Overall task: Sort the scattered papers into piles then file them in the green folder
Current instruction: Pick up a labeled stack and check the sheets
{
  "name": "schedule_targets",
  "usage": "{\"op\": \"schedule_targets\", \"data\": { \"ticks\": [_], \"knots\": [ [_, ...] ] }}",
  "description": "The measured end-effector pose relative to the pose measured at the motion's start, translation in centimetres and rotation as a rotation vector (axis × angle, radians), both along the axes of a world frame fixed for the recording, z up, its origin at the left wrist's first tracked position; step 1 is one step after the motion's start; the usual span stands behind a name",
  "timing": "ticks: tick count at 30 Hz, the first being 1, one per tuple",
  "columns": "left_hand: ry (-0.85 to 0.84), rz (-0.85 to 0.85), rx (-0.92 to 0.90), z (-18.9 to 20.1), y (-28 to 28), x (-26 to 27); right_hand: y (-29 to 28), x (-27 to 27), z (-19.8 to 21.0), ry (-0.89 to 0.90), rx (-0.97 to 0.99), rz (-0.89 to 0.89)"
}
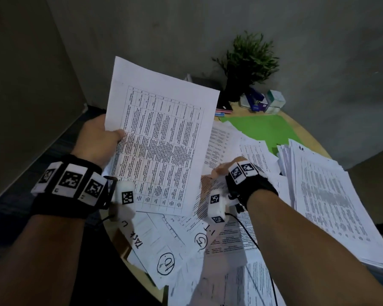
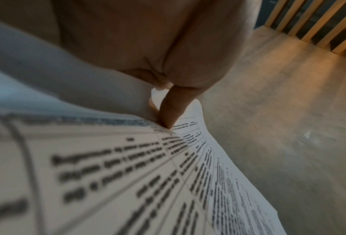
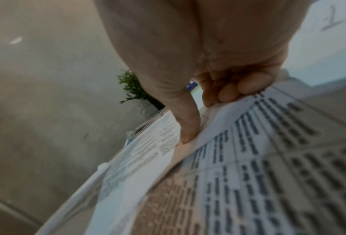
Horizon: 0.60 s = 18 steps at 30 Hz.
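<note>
My left hand [image 1: 102, 138] holds a white sheet with a printed table [image 1: 161, 146] raised over the table, its thumb [image 2: 172, 108] pressing on the sheet's [image 2: 127, 174] left edge. Just right of that sheet, my right hand [image 1: 219, 171] pinches another printed sheet [image 3: 248, 159] between thumb [image 3: 188, 127] and curled fingers [image 3: 238, 89]. Scattered papers [image 1: 175, 250] with handwritten circled numbers cover the near side of the table. A thick pile of papers [image 1: 323, 195] lies at the right. The green folder [image 1: 263, 129] lies flat behind the papers, partly covered.
The round wooden table [image 1: 305, 133] has a potted plant [image 1: 250, 60] and small boxes [image 1: 263, 100] at its far edge, near the grey wall. A dark book [image 1: 223, 107] lies beside the plant. Dark floor shows off the table's left edge.
</note>
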<state>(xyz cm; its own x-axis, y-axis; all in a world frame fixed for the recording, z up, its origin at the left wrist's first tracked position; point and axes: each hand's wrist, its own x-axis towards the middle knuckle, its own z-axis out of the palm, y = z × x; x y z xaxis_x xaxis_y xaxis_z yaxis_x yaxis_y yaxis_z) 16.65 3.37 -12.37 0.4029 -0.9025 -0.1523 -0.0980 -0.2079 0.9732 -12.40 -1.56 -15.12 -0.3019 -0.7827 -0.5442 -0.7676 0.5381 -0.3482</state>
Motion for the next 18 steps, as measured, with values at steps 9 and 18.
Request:
{"op": "schedule_targets", "data": {
  "ticks": [9,18],
  "knots": [
    [0.012,-0.018,0.010,-0.3,-0.2,-0.1,0.4,0.6,-1.5,0.352,-0.108,-0.016],
    [0.009,-0.053,0.010,-0.1,-0.3,-0.5,-0.5,-3.8,0.3,0.154,-0.354,-0.096]
  ]
}}
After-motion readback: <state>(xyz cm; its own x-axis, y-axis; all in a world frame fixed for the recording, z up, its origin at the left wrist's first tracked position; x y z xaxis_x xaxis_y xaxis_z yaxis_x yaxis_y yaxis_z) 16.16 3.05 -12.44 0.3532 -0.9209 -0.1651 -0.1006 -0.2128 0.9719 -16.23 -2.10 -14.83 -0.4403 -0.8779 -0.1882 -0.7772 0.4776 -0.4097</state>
